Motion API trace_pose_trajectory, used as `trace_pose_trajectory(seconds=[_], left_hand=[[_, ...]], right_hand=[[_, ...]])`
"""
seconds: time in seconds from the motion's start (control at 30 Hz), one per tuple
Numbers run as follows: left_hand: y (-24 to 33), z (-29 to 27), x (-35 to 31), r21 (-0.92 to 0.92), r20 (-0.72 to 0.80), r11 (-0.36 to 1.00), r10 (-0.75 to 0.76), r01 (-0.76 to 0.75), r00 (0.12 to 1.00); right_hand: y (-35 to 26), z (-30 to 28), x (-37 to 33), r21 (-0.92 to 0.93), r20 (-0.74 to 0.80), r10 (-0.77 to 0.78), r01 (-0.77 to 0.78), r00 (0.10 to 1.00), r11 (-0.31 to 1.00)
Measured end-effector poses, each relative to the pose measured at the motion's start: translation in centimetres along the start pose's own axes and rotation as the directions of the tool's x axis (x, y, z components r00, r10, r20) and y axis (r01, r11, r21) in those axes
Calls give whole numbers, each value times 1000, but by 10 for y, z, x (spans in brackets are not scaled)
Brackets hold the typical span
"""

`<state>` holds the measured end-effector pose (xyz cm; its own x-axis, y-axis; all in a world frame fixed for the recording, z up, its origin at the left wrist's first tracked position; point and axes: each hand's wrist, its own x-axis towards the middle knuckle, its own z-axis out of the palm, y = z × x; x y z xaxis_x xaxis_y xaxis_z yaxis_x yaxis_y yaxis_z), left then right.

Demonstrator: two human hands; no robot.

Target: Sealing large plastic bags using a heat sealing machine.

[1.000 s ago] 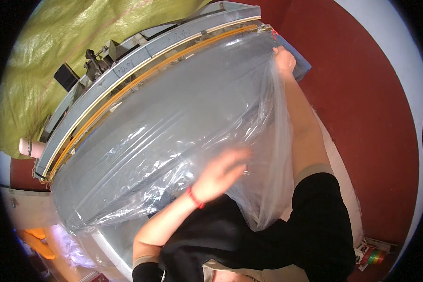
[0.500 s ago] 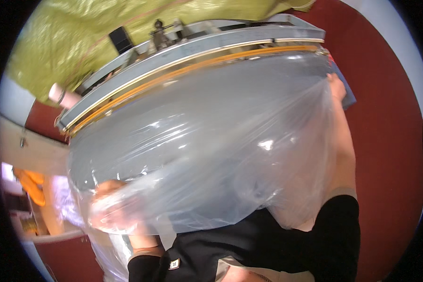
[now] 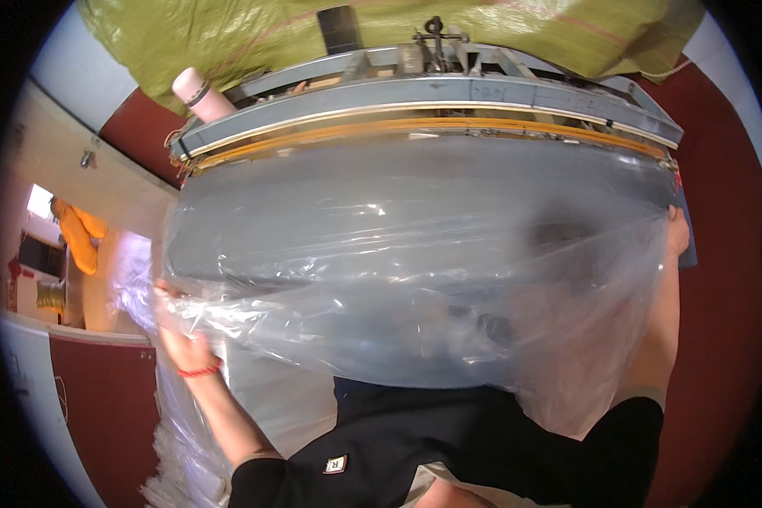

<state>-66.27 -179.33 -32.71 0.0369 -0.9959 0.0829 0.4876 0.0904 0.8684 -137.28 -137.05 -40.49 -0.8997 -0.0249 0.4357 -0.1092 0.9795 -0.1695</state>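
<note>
A large sheet of clear plastic film is stretched wide in front of me over a grey table. My left hand, with a red band on the wrist, grips the film's left edge, where the plastic bunches. My right hand is stretched out far to the right and holds the film's right edge near the table's corner. The right forearm shows through the film. The film sags toward my black top.
A long grey machine bar with an orange-yellow strip runs along the table's far side. A pink bottle stands at its left end. Green sacking lies behind. More crumpled clear film hangs at the lower left. The floor is red.
My left hand has swung from the middle of the film out to its left edge and taken hold there. The film is now spread wider. The view has turned to face the machine squarely.
</note>
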Motion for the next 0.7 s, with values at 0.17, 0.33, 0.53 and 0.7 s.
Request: trace_pose_trajectory(seconds=[0.17, 0.33, 0.53, 0.7], left_hand=[[82, 23, 99, 715, 179, 609, 315, -344, 932], [61, 42, 134, 558, 797, -688, 286, -464, 533], [-60, 88, 39, 414, 899, 126, -207, -901, 385], [-79, 30, 50, 525, 832, 70, -252, -848, 494]], right_hand=[[-1, -1, 4, 15, 62, 17, -18, 998, 1000], [-7, 0, 4, 58, 75, 8, -13, 997, 998], [-1, 4, 4, 84, 45, -19, 15, 999, 996], [4, 11, 9, 89, 52, -7, 2, 999, 996]])
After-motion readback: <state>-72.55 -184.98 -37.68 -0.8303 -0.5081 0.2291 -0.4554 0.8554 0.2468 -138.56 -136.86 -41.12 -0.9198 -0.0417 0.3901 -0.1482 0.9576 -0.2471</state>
